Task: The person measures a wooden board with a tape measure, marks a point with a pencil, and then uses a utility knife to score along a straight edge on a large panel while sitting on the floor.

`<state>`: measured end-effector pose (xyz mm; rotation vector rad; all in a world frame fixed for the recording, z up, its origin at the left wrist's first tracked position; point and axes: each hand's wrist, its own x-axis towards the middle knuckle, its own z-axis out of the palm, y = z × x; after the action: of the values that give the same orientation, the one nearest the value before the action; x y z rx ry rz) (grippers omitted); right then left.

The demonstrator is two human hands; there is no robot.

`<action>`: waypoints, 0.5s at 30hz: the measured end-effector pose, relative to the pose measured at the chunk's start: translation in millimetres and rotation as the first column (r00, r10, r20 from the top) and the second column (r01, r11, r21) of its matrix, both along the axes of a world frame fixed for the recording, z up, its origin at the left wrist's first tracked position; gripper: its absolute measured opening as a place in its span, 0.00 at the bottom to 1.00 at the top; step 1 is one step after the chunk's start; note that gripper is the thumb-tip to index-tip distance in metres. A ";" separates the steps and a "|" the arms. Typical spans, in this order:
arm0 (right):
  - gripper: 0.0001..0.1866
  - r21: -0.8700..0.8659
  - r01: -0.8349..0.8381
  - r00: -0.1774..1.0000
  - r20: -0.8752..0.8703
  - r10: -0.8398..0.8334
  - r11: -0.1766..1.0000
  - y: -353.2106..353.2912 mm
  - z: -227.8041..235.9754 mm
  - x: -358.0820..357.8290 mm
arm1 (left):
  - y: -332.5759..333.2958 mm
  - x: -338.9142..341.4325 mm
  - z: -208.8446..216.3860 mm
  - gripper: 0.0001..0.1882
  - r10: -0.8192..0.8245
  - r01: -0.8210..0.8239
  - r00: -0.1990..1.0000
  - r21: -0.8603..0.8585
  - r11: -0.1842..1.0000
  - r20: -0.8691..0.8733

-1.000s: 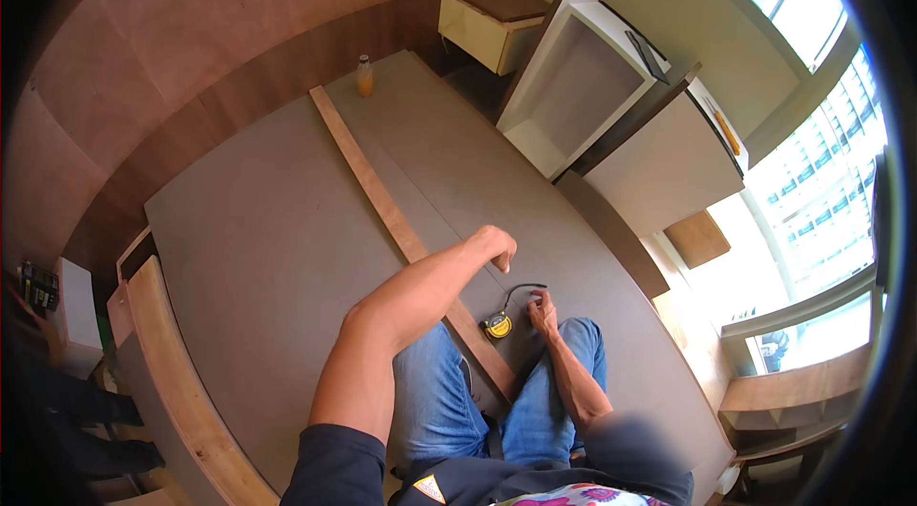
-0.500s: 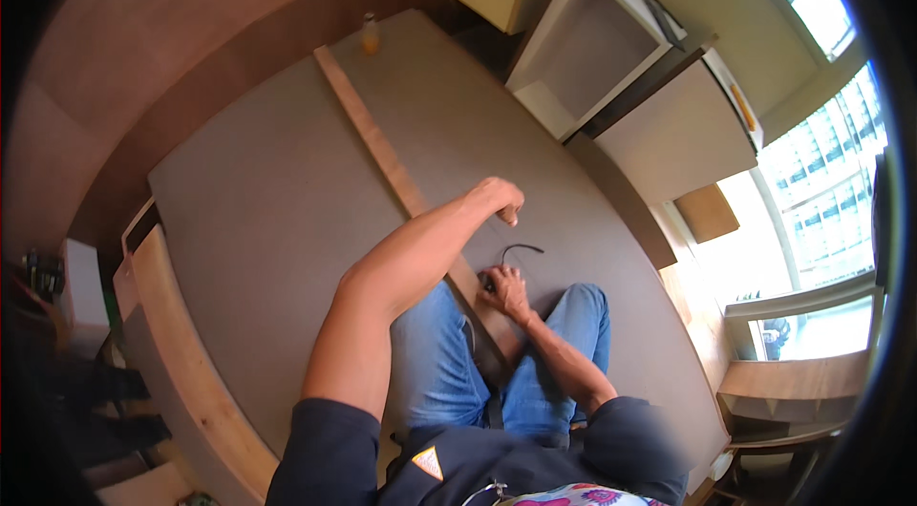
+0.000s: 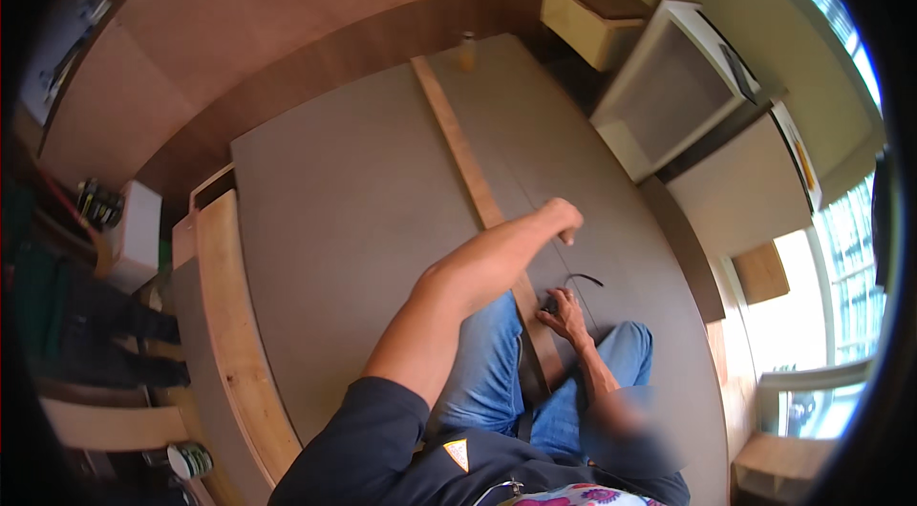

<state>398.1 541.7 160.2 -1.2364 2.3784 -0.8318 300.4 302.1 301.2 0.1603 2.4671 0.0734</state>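
Note:
I kneel in blue jeans on a large grey panel point(image 3: 353, 220) lying on the floor. A long narrow wooden strip point(image 3: 458, 148) runs across it from the far edge toward my knees. My left hand point(image 3: 560, 220) is stretched out over the panel just right of the strip, its fingers curled into a fist. What it holds, if anything, is hidden. My right hand point(image 3: 565, 311) rests low on the panel beside the strip, closed over a small dark tool point(image 3: 551, 305). A thin black cord point(image 3: 585, 279) loops out beyond that hand.
A small amber bottle point(image 3: 466, 50) stands at the strip's far end. An open white cabinet box point(image 3: 669, 100) lies at the right, with a light drawer unit point(image 3: 592, 19) behind it. A pale wooden board point(image 3: 229, 315) lines the panel's left edge, and a green tape roll point(image 3: 191, 459) lies near it.
My right hand has slid up onto the small yellow and dark tool and now covers it. My left arm stays stretched out with its fist closed. The view has shifted a little.

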 end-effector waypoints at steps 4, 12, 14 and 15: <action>0.39 0.075 0.099 0.994 0.028 -0.101 0.992 26.0 -2.1 -2.2 | 24.9 -6.4 -2.1 0.20 -0.040 0.043 0.999 0.137 0.990 -0.026; 0.44 0.037 0.009 1.000 -0.026 -0.008 0.999 43.2 -18.6 -11.4 | 27.6 -18.1 -11.6 0.18 -0.107 0.105 0.993 0.050 0.993 0.049; 0.43 0.028 0.012 1.000 -0.003 -0.012 1.000 41.4 -16.8 -6.8 | 25.4 -16.9 -11.5 0.18 -0.098 0.095 0.991 0.037 0.995 0.093; 0.44 0.057 0.027 0.999 0.039 -0.029 0.998 40.3 -15.6 -8.6 | 21.2 -17.8 -5.4 0.17 -0.096 0.094 0.992 0.034 0.995 0.084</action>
<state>389.5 581.9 144.6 -1.1567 2.3763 -0.7843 282.7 323.4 295.8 0.2813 2.3705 0.0746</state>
